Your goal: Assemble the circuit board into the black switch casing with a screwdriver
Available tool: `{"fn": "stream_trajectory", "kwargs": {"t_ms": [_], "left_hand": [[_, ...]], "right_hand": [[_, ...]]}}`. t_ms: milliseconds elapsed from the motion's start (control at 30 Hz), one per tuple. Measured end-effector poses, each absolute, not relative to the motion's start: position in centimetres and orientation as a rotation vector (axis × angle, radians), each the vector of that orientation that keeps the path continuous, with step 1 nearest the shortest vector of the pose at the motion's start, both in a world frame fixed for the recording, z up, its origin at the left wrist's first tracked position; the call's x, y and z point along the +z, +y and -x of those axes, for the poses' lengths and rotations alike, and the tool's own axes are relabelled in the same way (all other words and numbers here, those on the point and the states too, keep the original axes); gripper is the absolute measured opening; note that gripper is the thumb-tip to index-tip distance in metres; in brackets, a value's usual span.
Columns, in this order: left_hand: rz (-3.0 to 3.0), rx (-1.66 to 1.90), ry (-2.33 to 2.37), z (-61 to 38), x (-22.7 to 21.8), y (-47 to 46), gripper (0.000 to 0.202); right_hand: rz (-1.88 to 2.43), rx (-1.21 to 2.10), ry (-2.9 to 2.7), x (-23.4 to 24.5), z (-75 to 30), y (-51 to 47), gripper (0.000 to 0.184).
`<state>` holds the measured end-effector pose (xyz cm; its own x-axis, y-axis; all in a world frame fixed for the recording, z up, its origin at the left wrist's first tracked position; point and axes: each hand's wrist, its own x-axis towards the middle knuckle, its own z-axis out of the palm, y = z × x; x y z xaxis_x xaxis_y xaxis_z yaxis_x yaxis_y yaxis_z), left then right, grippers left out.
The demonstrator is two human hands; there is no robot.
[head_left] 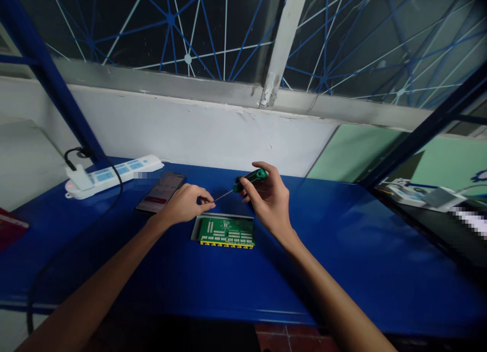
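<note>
A screwdriver [249,181] with a green and black handle is in my right hand [271,200], its thin shaft slanting down to the left. My left hand [189,204] is closed in a pinch right at the screwdriver's tip; whatever may be between those fingertips is too small to make out. Just below both hands, a green circuit board [227,230] with a yellow connector strip along its near edge sits in a grey metal tray [195,229] on the blue table. Neither hand touches the board.
A phone [162,192] lies behind my left hand. Further left is a white power strip [114,175] with a plugged-in charger and a black cable [81,225] running over the table [342,250]. Blue frame posts [418,144] rise at both sides, with a wall behind.
</note>
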<state>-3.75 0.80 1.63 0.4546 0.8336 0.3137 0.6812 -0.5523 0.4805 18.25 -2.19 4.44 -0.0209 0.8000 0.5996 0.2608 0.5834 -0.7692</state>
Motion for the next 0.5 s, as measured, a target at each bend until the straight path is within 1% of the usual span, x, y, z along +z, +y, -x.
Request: {"fn": "stream_trajectory", "kwargs": {"t_ms": [200, 500], "left_hand": [[-2.416, 0.755, 1.307, 3.79, 1.54, 0.9, 0.022], [-2.42, 0.759, 1.303, 3.7, 1.73, 0.82, 0.022]], "right_hand": [[0.913, 0.554, -1.578, 4.31, -18.24, -2.12, 0.041], [0.913, 0.564, -1.594, 4.26, -18.2, -2.14, 0.039]]}}
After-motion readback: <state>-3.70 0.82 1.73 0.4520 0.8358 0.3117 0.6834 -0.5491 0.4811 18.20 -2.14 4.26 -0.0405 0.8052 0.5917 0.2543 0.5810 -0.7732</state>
